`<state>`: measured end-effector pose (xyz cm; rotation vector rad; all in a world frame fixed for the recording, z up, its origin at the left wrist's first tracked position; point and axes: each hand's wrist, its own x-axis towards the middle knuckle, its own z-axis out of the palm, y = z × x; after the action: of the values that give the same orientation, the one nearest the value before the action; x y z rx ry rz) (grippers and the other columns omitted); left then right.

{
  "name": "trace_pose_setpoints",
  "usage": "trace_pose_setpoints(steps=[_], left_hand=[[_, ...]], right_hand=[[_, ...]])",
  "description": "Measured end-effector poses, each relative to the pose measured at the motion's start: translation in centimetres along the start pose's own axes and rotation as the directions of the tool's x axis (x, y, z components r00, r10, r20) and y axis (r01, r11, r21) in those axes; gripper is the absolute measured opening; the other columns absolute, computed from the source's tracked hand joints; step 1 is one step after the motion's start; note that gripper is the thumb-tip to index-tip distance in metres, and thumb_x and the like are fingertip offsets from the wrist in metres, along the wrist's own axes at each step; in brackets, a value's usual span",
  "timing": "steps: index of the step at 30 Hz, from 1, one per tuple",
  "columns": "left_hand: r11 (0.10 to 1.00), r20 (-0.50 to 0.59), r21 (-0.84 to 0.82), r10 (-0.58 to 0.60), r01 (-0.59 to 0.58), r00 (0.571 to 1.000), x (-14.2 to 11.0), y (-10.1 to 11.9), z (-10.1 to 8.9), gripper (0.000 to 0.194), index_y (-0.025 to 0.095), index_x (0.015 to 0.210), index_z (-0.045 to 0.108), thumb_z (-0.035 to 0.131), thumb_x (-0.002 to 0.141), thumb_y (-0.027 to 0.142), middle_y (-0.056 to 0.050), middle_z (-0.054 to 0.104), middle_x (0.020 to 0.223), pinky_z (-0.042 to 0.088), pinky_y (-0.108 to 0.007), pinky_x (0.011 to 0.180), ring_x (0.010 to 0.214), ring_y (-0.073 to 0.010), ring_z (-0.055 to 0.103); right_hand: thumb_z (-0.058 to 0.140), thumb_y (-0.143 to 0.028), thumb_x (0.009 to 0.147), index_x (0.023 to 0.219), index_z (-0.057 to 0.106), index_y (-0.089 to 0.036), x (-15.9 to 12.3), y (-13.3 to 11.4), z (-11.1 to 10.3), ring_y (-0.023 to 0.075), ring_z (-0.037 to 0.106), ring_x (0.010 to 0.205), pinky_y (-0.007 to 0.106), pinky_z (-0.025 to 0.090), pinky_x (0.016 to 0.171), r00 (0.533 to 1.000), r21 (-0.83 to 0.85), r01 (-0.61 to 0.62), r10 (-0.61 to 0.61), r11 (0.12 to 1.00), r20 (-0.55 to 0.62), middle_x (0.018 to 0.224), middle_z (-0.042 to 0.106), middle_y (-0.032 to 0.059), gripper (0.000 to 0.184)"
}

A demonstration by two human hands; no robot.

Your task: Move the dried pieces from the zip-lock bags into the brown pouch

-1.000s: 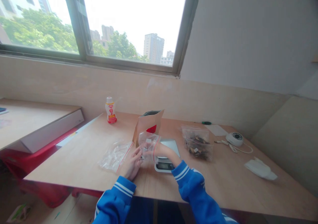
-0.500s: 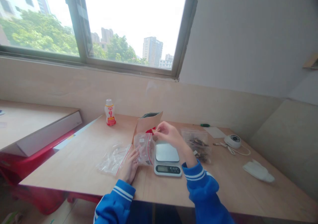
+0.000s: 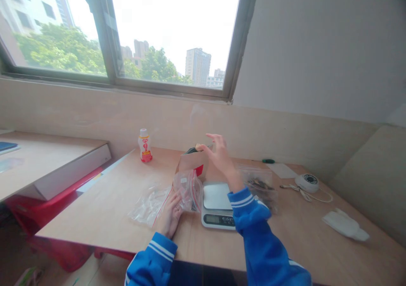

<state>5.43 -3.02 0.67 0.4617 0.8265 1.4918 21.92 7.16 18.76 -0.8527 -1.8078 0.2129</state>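
Observation:
My left hand (image 3: 171, 212) is closed on the edge of a clear zip bag (image 3: 189, 189) with a red seal line, held upright beside the scale. My right hand (image 3: 218, 153) is raised over the mouth of a brown paper bag (image 3: 187, 162) with a dark lining and a red patch. Its thumb and fingers are apart. A small tan spot shows at the thumb tip, too small to name. Between my arms sits a white kitchen scale (image 3: 218, 220) with a bare silver plate. Crumpled clear plastic bags (image 3: 147, 205) lie left of my left hand.
Behind my right forearm lies a zip bag of dark dried pieces (image 3: 261, 186). A white-and-red bottle (image 3: 145, 146) stands at the back left. Farther right are a green-handled tool (image 3: 268, 161), white paper (image 3: 282, 170), a white camera (image 3: 307, 183) with its cable, and a white cloth-like item (image 3: 345, 224).
My right hand has risen from beside the clear zip bag to the paper bag's mouth, and its pinched fingers have spread. My left hand stays at the zip bag. The view has shifted slightly.

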Motion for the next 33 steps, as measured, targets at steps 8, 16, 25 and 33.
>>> trace_pose_setpoints(steps=[8,16,25,33], left_hand=[[0.999,-0.066,-0.045,0.008,-0.011,0.998,-0.4,0.5,0.8,0.037,0.015,0.115,0.062,0.061,0.079,0.009,-0.014,0.067,0.118,0.057,-0.021,0.069,0.094,-0.0190,0.069],[0.996,-0.087,-0.088,0.009,-0.017,0.996,-0.6,0.8,1.1,0.033,0.016,0.114,0.062,0.056,0.082,0.008,-0.012,0.070,0.111,0.058,-0.021,0.071,0.090,-0.0164,0.070],[0.981,-0.137,-0.192,-0.017,-0.010,0.990,-0.2,0.4,0.1,0.036,0.019,0.114,0.059,0.054,0.081,0.006,-0.008,0.071,0.104,0.058,-0.024,0.066,0.082,-0.0163,0.071],[0.959,-0.118,-0.282,-0.046,0.011,0.992,-0.2,0.8,0.3,0.038,0.019,0.116,0.057,0.049,0.082,0.004,-0.005,0.072,0.098,0.057,-0.026,0.067,0.079,-0.0153,0.070]], right_hand=[[0.047,-0.025,0.089,0.113,0.057,-0.021,-3.6,1.4,-0.3,0.0182,0.056,0.101,0.034,0.050,0.087,0.996,0.103,-0.078,0.073,0.992,0.050,0.119,0.055,0.0088,0.026],[0.047,-0.017,0.084,0.089,0.067,-0.019,-7.3,0.6,0.2,0.0157,0.063,0.085,0.027,0.048,0.077,0.844,0.194,-0.280,0.145,0.940,0.517,0.090,0.069,0.0025,0.021],[0.059,-0.016,0.079,0.093,0.066,-0.020,-11.8,0.1,3.9,0.0150,0.060,0.066,0.022,0.035,0.057,0.670,-0.222,-0.221,0.313,0.950,0.673,0.077,0.069,0.0019,0.016],[0.067,-0.018,0.075,0.079,0.066,-0.022,-12.9,0.1,4.2,0.0176,0.062,0.063,0.024,0.035,0.056,0.750,-0.180,-0.215,0.281,0.960,0.599,0.072,0.070,0.0007,0.006]])
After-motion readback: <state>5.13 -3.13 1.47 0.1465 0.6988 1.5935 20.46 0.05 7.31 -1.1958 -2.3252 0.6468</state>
